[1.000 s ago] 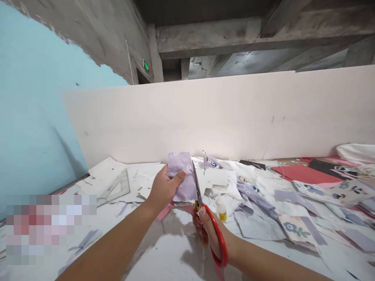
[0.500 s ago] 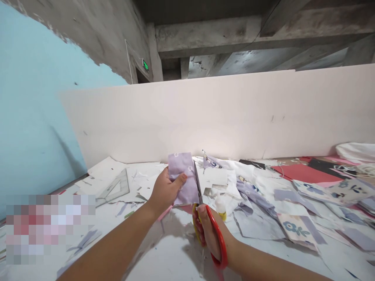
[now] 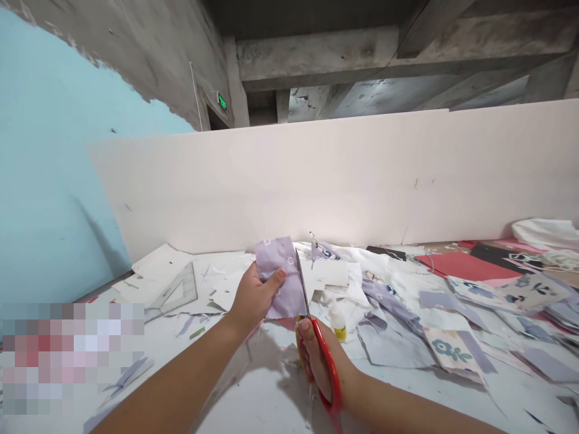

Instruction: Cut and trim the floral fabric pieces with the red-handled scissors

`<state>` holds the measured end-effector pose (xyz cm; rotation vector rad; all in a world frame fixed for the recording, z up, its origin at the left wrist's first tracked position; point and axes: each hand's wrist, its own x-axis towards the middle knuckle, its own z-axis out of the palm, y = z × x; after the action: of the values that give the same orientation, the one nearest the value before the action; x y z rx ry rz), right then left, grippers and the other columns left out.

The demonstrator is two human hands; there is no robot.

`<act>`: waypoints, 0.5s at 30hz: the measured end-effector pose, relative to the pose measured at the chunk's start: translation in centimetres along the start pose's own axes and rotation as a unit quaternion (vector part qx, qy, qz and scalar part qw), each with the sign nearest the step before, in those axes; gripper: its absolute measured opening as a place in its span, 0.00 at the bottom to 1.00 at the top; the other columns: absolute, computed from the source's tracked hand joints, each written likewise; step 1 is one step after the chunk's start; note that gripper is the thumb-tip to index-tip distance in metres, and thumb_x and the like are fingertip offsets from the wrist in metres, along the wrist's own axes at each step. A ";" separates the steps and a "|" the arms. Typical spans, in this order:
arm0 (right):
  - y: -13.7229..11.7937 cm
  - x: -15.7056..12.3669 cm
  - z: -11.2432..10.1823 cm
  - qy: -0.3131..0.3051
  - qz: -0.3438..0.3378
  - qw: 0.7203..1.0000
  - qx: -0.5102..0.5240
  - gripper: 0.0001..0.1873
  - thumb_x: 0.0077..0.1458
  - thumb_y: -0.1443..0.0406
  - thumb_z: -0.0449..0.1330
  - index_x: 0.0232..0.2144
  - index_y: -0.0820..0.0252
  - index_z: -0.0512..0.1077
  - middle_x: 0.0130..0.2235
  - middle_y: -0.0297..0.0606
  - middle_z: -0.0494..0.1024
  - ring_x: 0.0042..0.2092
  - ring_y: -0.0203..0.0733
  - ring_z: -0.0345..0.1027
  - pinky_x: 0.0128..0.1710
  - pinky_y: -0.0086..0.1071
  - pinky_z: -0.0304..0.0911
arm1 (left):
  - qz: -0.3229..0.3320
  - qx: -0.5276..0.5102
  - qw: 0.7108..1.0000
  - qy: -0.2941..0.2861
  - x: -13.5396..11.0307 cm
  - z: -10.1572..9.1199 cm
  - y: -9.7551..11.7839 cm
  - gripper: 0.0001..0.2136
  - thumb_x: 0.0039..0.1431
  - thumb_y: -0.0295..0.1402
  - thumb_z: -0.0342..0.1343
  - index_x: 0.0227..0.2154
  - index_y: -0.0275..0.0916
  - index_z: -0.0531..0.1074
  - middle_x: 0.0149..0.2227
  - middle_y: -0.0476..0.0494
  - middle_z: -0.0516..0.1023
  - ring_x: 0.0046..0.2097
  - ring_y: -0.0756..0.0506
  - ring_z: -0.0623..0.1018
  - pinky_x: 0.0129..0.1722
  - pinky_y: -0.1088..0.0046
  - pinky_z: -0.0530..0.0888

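Pinched in my left hand (image 3: 256, 294), thumb on the front, is a lavender fabric piece (image 3: 281, 256) with small white flowers, held upright above the table. My right hand (image 3: 322, 355) is wrapped round the handles of a pair of scissors (image 3: 332, 377) with red and yellow grips. The scissor blades point up and away along the right edge of the fabric; whether they are touching it I cannot tell. Just right of the scissors stands a small white bottle (image 3: 338, 322) with yellow at its bottom.
A clear set square (image 3: 187, 289) lies among paper scraps at the left. Crumpled lavender fabric (image 3: 391, 304), a flower-print piece (image 3: 450, 349) and red sheets (image 3: 465, 265) cover the right side. A pale upright panel (image 3: 280, 181) closes off the table's back.
The view has shifted slightly. Both hands keep nearly the same pose, and the scissor blades lean a little more to the left along the fabric's edge.
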<state>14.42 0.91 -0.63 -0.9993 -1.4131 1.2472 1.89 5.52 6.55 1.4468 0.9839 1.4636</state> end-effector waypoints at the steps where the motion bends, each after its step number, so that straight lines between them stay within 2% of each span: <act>1: -0.1 0.0 -0.1 -0.003 -0.005 1.000 0.003 0.27 0.49 0.40 0.42 0.19 0.57 0.53 0.16 0.24 0.53 0.16 0.28 0.46 0.14 0.25 0.47 | 0.000 0.003 1.000 0.002 0.1 -0.1 0.0 0.19 0.45 0.44 0.58 0.37 0.37 0.66 0.29 0.46 0.74 0.32 0.47 0.74 0.29 0.73 0.70; 7: 0.4 0.2 -0.9 -0.018 0.002 1.000 0.012 0.25 0.50 0.42 0.45 0.22 0.57 0.55 0.19 0.26 0.53 0.19 0.29 0.44 0.16 0.24 0.45 | 0.009 0.053 0.998 -0.016 0.8 -0.9 -0.6 0.19 0.44 0.44 0.58 0.36 0.37 0.66 0.30 0.46 0.74 0.29 0.48 0.73 0.28 0.73 0.70; 15: 0.2 0.3 -0.4 -0.010 0.010 1.000 0.022 0.25 0.51 0.42 0.42 0.23 0.57 0.54 0.18 0.24 0.50 0.18 0.29 0.43 0.16 0.25 0.45 | -0.003 0.032 0.999 -0.016 0.2 -0.1 -0.2 0.19 0.44 0.43 0.59 0.36 0.37 0.67 0.28 0.48 0.74 0.29 0.49 0.73 0.26 0.75 0.69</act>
<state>14.78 1.31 -0.78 -0.9761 -1.3891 1.3007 1.82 5.76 6.39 1.5073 1.0228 1.4132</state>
